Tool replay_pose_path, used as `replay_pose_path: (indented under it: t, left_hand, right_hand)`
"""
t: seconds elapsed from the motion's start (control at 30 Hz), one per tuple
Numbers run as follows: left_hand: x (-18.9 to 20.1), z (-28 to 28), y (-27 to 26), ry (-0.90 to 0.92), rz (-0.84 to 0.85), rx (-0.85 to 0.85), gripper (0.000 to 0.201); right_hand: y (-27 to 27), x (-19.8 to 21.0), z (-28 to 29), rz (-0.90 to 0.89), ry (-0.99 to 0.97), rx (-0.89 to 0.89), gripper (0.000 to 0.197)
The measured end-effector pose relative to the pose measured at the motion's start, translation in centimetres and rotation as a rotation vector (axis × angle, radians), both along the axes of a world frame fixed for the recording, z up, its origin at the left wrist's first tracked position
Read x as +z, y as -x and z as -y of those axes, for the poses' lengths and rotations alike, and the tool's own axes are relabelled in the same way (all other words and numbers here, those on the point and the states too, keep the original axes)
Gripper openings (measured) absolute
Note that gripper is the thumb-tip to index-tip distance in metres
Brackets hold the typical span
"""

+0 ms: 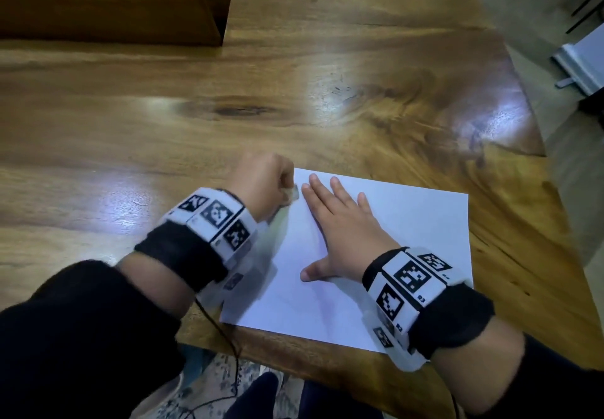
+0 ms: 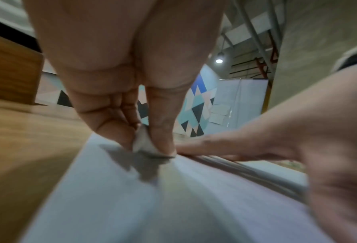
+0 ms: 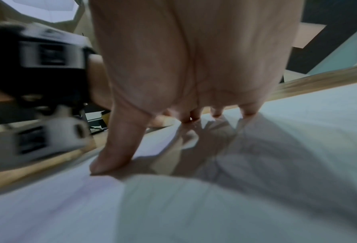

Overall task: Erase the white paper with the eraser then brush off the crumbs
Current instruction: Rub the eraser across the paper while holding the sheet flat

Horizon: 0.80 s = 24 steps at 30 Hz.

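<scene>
The white band on the right wrist carries small printed labels "R2" and "R3" beside its black-and-white square markers (a further label there is too small to read). The left wrist band shows markers only.

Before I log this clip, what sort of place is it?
Probably a shared workroom or office, not a home: a large wooden table, a wall of coloured triangle panels with sheets pinned nearby, and exposed beams and a lamp overhead.
</scene>
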State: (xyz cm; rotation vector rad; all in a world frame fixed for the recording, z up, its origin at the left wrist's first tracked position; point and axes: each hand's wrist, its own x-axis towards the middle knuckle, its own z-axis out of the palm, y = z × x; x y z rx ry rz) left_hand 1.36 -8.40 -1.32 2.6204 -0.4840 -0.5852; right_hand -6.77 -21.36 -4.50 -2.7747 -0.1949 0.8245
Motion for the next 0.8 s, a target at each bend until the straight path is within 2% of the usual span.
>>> replay_pose_path:
  t: [0.13, 0.17, 0.27, 0.4, 0.43, 0.5, 0.57, 0.7, 0.8]
  left_hand:
    - [0.1, -2.8, 1.7, -0.085, -0.304, -0.115, 0.018]
    - [0.1, -3.1, 1.2, -0.035, -0.322, -0.067, 0.014]
    - [-0.3, -2.2, -1.3, 0.098, -0.170, 0.100, 0.011]
    - [-0.7, -0.8, -0.6, 0.054, -0.035, 0.077, 0.006]
    - [-0.8, -1.1, 0.0, 0.014, -0.063, 0.028, 0.006]
    - [-0.4, -2.0, 1.3, -0.058, -0.235, -0.081, 0.012]
    - [-0.1, -2.3, 1.2, -0.043, -0.334, -0.096, 0.013]
    - [-0.5, -0.5, -1.2, 0.072, -0.031, 0.079, 0.005]
    - [-0.7, -1.1, -0.2, 0.050, -0.012, 0.012, 0.011]
  right_hand:
    - [0.0, -0.1, 0.0, 0.000, -0.020, -0.018, 0.129]
    - [0.0, 0.0, 0.0, -0.002, -0.021, -0.016, 0.129]
    - [0.0, 0.0, 0.1, -0.001, -0.015, -0.011, 0.129]
    - [0.0, 0.1, 0.0, 0.000, -0.023, -0.014, 0.128]
    - [0.0, 0.1, 0.0, 0.000, -0.021, -0.016, 0.128]
    - [0.0, 0.0, 0.0, 0.001, -0.016, -0.015, 0.128]
    - [0.0, 0.0, -0.1, 0.002, -0.015, -0.016, 0.128]
    - [0.0, 0.1, 0.0, -0.005, -0.023, -0.021, 0.129]
    - [0.0, 0.1, 0.0, -0.008, -0.023, -0.020, 0.129]
